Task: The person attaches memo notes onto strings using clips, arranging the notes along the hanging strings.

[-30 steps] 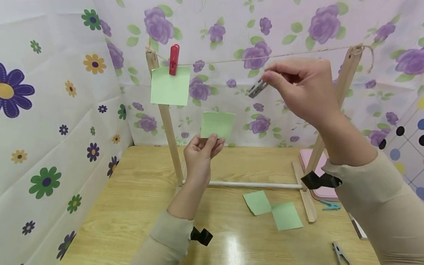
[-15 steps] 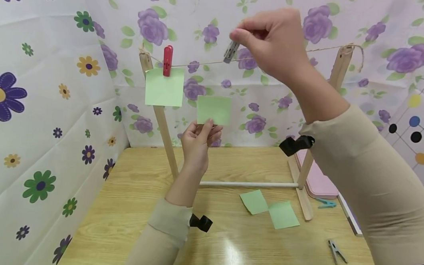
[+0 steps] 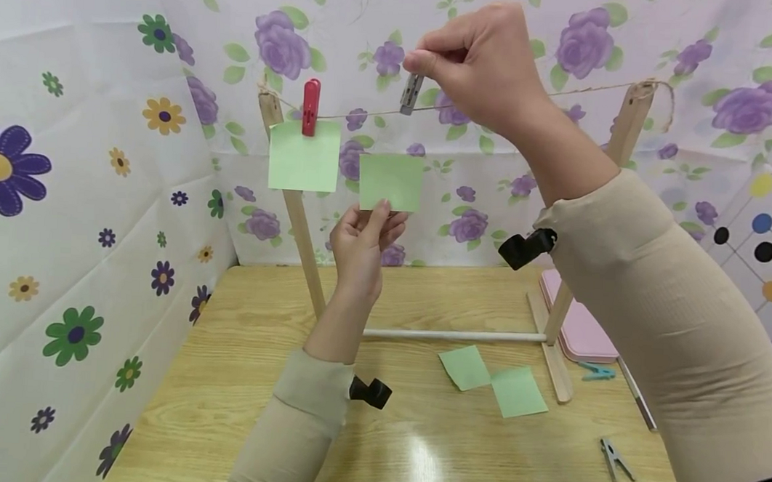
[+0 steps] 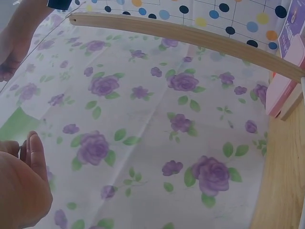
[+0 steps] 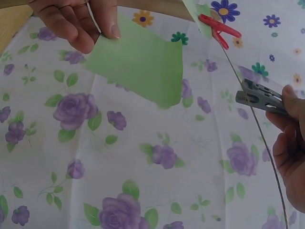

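Pale wood-grain table [image 3: 233,408] underneath, w/ a light wooden two-post frame [image 3: 303,237] toward its back edge, thin tan twine [image 3: 590,89] tied btwn the post tops. Flat pink case [image 3: 587,332] sits at the table's back R corner.

L hand [image 3: 362,251] pinches the bottom edge of one square light-green paper sheet [image 3: 391,179], upright just below the twine, apart from it & not clipped yet. R hand [image 3: 483,68] pinches a grey plastic clothespin [image 3: 411,94]; its nose overlaps the twine in head & R-wrist views, can't tell if touching or clamped.

Progress, as I judge it: approx. 1 of 4 visible sheets done. That's the hung green sheet [image 3: 303,160] by the L post, under a red plastic clothespin [image 3: 311,107]. Second is in hand, w/ its pin at the line. Left: two loose green sheets [image 3: 520,391] on the table in front of the crossbar, toward the R edge, corners about meeting.

Spare pins: blue plastic clothespin [image 3: 595,372] in front of the case, second grey clothespin [image 3: 615,460] nearer the front, both by the R edge.
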A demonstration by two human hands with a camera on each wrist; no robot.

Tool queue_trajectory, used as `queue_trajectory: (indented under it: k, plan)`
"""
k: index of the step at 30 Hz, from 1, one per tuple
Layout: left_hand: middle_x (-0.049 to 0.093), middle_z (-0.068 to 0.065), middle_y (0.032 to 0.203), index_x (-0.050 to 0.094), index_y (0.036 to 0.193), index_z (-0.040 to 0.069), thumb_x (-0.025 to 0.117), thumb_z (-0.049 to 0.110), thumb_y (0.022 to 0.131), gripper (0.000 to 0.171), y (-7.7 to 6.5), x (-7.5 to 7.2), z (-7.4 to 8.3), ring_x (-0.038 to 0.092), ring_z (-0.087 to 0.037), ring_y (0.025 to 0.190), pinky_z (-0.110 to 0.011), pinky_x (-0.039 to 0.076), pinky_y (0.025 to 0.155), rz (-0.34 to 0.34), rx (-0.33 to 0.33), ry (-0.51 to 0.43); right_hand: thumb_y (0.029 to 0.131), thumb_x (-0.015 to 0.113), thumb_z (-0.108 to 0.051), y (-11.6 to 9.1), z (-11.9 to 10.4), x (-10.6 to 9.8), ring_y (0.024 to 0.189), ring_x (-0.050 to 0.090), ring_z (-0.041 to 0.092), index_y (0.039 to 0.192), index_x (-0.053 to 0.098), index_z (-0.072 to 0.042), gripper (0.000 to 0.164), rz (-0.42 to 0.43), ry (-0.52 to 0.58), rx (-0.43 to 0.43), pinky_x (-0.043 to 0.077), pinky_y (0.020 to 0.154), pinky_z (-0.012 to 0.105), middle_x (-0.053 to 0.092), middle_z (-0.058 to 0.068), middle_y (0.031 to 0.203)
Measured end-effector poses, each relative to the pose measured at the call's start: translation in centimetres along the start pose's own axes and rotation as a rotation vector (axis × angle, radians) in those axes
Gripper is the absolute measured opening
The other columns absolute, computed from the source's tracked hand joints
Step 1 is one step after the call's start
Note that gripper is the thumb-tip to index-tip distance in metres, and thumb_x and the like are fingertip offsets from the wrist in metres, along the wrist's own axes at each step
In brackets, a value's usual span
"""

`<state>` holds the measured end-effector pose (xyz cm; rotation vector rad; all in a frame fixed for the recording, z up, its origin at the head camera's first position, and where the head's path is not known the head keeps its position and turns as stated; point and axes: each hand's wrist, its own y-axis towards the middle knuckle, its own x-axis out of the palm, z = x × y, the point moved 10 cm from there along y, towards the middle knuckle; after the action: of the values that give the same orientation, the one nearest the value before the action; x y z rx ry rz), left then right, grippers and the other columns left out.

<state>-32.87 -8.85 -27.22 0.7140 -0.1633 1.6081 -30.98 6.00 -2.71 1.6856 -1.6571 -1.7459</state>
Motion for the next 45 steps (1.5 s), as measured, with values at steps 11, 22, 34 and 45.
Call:
queue_trajectory:
  k: [11, 22, 34, 45]
  plan:
    - [0.073, -0.007, 0.086, 0.064, 0.092, 0.006, 0.070, 0.012, 0.097, 0.010, 0.6, 1.2, 1.4, 0.075, -0.016, 0.080, -0.029, 0.063, 0.081, -0.029, 0.049, -0.027, 0.096, 0.071, -0.026, 0.4, -1.1, 1.1, 0.050, 0.043, 0.007, 0.095, 0.082, -0.009, 0.020, -0.083, -0.024, -0.035, 0.039, 0.054, 0.019, 0.075, 0.008, 0.081]
    - [0.073, -0.007, 0.085, 0.064, 0.089, 0.006, 0.070, 0.010, 0.097, 0.011, 0.4, 1.6, 1.6, 0.075, -0.016, 0.078, -0.028, 0.064, 0.078, -0.011, 0.045, -0.046, 0.097, 0.070, -0.024, 0.4, -1.0, 2.8, 0.057, 0.055, 0.009, 0.098, 0.082, -0.008, 0.020, -0.189, -0.067, -0.006, 0.044, 0.057, 0.017, 0.078, 0.006, 0.089]
    - [0.074, -0.007, 0.083, 0.065, 0.089, 0.007, 0.070, 0.009, 0.097, 0.010, 0.7, 2.2, 2.3, 0.075, -0.017, 0.078, -0.030, 0.064, 0.079, -0.003, 0.062, -0.057, 0.096, 0.072, -0.024, 0.6, -1.0, 2.8, 0.062, 0.058, 0.004, 0.099, 0.081, -0.009, 0.018, -0.188, -0.084, -0.014, 0.047, 0.060, 0.014, 0.078, 0.005, 0.093]
    - [0.075, -0.006, 0.082, 0.065, 0.088, 0.008, 0.071, 0.009, 0.097, 0.010, 1.0, 2.7, 2.6, 0.075, -0.016, 0.078, -0.029, 0.064, 0.078, -0.022, 0.079, -0.061, 0.095, 0.073, -0.026, 0.8, -1.1, 3.2, 0.060, 0.055, 0.004, 0.097, 0.083, -0.009, 0.019, -0.206, -0.081, -0.004, 0.045, 0.058, 0.014, 0.078, 0.006, 0.093]
